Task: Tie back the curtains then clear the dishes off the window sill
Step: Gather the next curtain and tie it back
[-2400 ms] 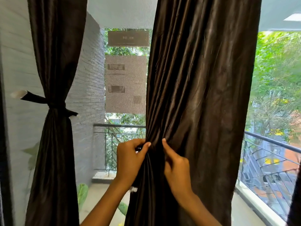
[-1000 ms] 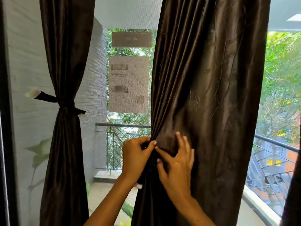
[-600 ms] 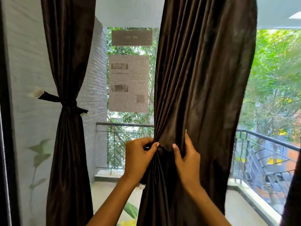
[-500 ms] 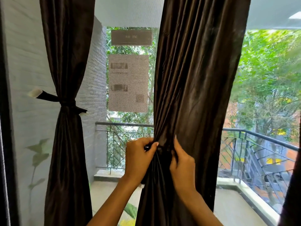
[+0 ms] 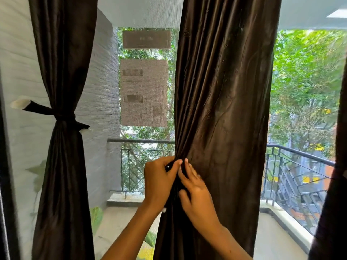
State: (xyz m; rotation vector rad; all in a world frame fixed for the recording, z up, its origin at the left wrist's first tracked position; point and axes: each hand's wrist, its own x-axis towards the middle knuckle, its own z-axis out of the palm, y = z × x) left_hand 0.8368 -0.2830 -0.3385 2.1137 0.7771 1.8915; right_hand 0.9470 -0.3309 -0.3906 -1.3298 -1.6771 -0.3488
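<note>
A dark brown curtain (image 5: pixel 223 102) hangs in the middle of the window. My left hand (image 5: pixel 159 182) grips its gathered left edge at waist height, together with a dark strap end. My right hand (image 5: pixel 195 192) lies against the fabric just right of it, fingers reaching into the folds beside my left thumb. A second brown curtain (image 5: pixel 62 166) on the left is bunched and bound by a dark tie-back (image 5: pixel 56 113). No dishes or sill are in view.
Through the mesh screen I see a balcony with a black metal railing (image 5: pixel 142 141), a grey brick wall (image 5: pixel 101 102) on the left and green trees beyond. Two paper notices (image 5: pixel 144 92) hang on the screen. Another dark curtain edge (image 5: pixel 334 212) stands at the far right.
The middle curtain has been pulled narrower, uncovering more window on its right. My right hand has come in from the fabric's face to beside my left hand.
</note>
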